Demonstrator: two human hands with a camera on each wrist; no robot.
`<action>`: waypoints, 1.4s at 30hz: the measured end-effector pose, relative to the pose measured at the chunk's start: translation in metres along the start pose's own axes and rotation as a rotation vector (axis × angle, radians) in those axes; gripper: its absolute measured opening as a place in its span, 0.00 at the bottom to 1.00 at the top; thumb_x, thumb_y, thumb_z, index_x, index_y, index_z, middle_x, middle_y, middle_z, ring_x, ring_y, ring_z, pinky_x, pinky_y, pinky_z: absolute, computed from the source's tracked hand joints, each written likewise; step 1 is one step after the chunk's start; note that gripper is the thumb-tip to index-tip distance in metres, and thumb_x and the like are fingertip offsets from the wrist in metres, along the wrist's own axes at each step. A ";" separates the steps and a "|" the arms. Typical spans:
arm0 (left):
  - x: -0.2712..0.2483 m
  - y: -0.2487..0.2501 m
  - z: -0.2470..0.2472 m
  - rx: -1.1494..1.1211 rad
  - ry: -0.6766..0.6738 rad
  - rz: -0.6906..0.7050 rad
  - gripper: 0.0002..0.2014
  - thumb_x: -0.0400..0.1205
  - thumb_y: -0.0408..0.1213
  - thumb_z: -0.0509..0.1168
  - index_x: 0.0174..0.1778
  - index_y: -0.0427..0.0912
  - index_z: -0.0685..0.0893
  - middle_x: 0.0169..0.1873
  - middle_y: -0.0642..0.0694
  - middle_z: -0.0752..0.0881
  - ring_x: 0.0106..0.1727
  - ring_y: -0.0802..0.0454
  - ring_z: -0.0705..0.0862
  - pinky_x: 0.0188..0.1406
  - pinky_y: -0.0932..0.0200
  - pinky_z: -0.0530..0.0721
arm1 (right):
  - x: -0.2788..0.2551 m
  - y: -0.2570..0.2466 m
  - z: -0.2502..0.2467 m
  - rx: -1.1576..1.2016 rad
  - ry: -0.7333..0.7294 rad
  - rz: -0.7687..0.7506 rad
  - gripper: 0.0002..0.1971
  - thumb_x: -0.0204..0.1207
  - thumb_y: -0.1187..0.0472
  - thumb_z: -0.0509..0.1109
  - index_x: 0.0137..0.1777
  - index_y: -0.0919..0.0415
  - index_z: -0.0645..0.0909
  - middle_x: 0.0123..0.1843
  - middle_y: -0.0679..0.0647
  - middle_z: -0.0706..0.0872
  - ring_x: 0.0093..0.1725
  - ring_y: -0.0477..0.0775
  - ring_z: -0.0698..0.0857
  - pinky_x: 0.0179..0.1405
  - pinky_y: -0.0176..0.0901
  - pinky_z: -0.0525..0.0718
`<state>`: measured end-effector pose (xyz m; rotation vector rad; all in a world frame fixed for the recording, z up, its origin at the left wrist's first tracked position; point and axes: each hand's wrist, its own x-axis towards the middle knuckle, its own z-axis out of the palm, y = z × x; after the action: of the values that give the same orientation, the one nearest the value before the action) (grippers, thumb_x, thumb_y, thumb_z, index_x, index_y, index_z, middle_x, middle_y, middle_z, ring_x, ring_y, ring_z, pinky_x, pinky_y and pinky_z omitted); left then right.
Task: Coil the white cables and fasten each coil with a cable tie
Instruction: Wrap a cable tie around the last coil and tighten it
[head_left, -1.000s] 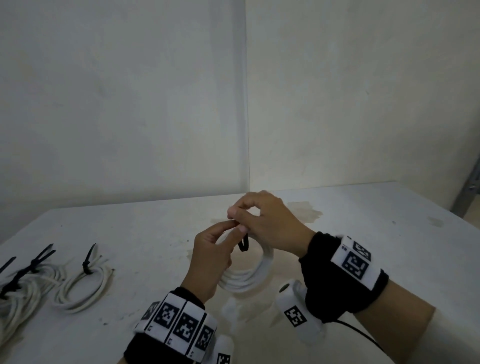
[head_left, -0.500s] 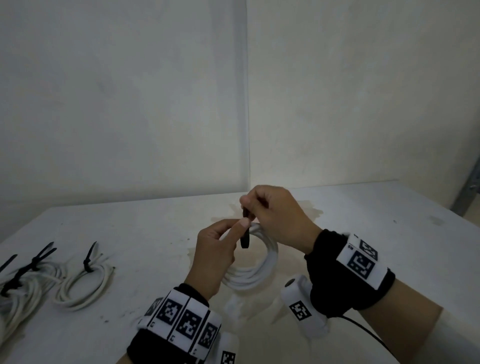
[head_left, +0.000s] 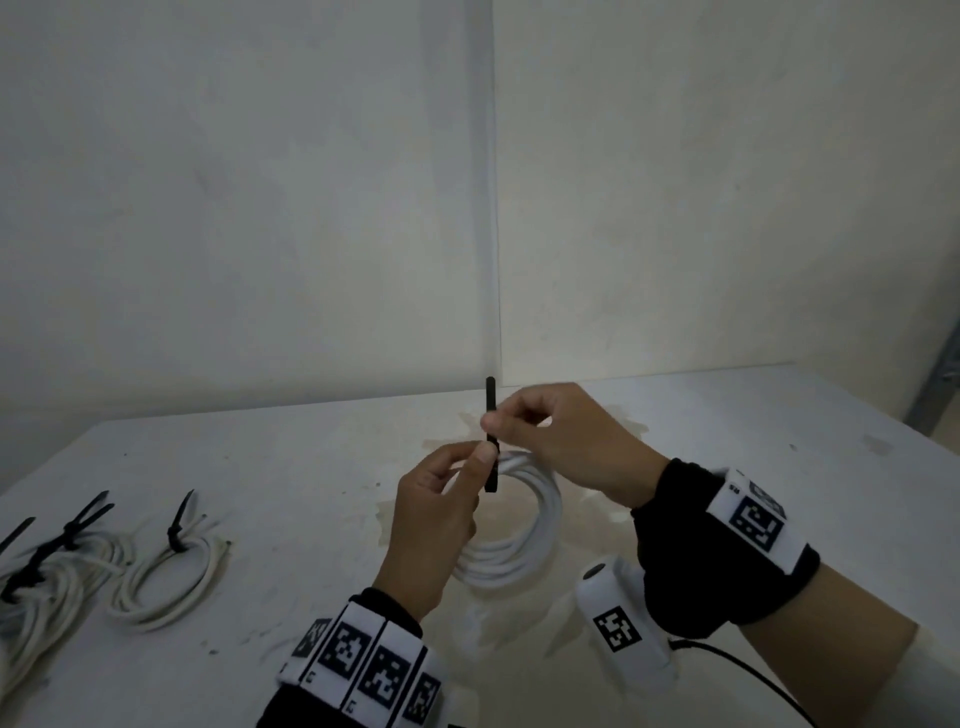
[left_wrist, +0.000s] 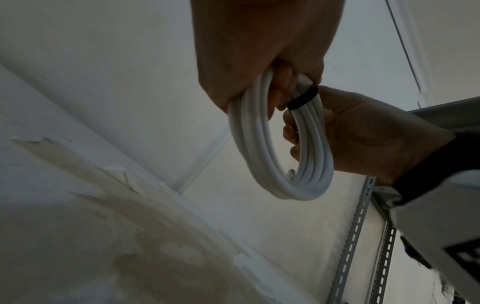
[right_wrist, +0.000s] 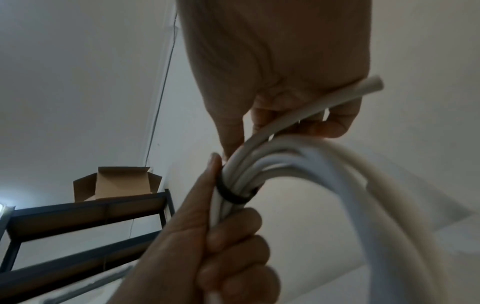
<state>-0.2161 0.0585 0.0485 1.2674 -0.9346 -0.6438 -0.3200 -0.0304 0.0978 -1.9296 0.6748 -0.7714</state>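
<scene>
White cable coil (head_left: 511, 540) held above table (head_left: 260, 467); left hand (head_left: 436, 525) grips coil at 12 o'clock; right hand (head_left: 561, 436) pinches black tie (head_left: 490, 400); risk: loose grip lets loops spring.

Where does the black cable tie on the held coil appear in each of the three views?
Head: cable tie at centre, upright, pinched by the right hand above the left hand.
Left wrist: a black band upper centre-right, round the coil.
Right wrist: a black band at centre.
Shared landmark: the white cable coil that it wraps.
</scene>
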 end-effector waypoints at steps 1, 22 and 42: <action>0.001 0.000 0.001 -0.006 -0.007 -0.001 0.09 0.79 0.43 0.63 0.38 0.43 0.83 0.16 0.57 0.75 0.17 0.62 0.66 0.17 0.67 0.67 | -0.002 0.000 0.001 0.035 -0.024 0.023 0.08 0.75 0.59 0.71 0.38 0.64 0.83 0.32 0.51 0.83 0.30 0.41 0.78 0.34 0.28 0.77; 0.005 -0.005 0.000 -0.135 -0.059 -0.097 0.19 0.77 0.54 0.55 0.44 0.41 0.82 0.17 0.53 0.69 0.19 0.59 0.67 0.21 0.65 0.71 | -0.002 0.010 -0.008 -0.062 -0.023 -0.051 0.09 0.83 0.61 0.57 0.43 0.65 0.71 0.43 0.62 0.83 0.36 0.64 0.86 0.35 0.48 0.84; 0.000 0.002 0.014 0.080 -0.098 -0.104 0.13 0.77 0.49 0.63 0.38 0.44 0.84 0.13 0.54 0.69 0.15 0.59 0.64 0.16 0.65 0.66 | -0.005 0.016 -0.006 -0.088 -0.004 -0.117 0.12 0.79 0.66 0.65 0.34 0.54 0.72 0.40 0.61 0.85 0.39 0.63 0.82 0.44 0.51 0.81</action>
<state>-0.2283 0.0525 0.0511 1.3728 -0.9881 -0.7618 -0.3299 -0.0368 0.0847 -2.0646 0.6064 -0.8211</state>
